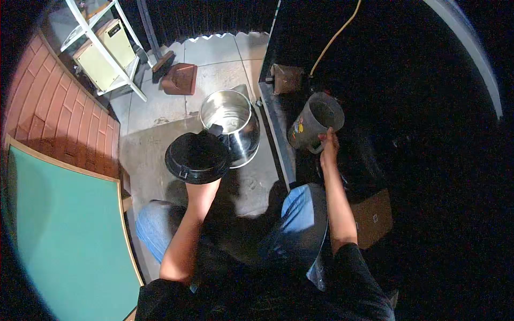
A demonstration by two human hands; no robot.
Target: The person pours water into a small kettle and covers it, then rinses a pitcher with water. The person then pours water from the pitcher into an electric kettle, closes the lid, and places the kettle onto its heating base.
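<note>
A shiny steel kettle (243,144) stands upright on the floor in front of me, its top uncovered and its bright inside showing. Just left of it, my left hand (203,188) holds up a round black lid (197,160); the lid hides most of the fingers. On the right, my right hand (329,145) grips the handle of a translucent grey plastic pitcher (306,127) with a small coloured picture on its side. The pitcher is tilted and apart from the kettle. Whether it holds liquid I cannot tell.
A reddish-brown dustpan (180,79) lies beyond the kettle, near a broom (162,62). A white rack (119,67) carries a cream box (106,55). At left leans a green board (64,230) by a brick wall (56,99). A cardboard box (373,218) sits at right.
</note>
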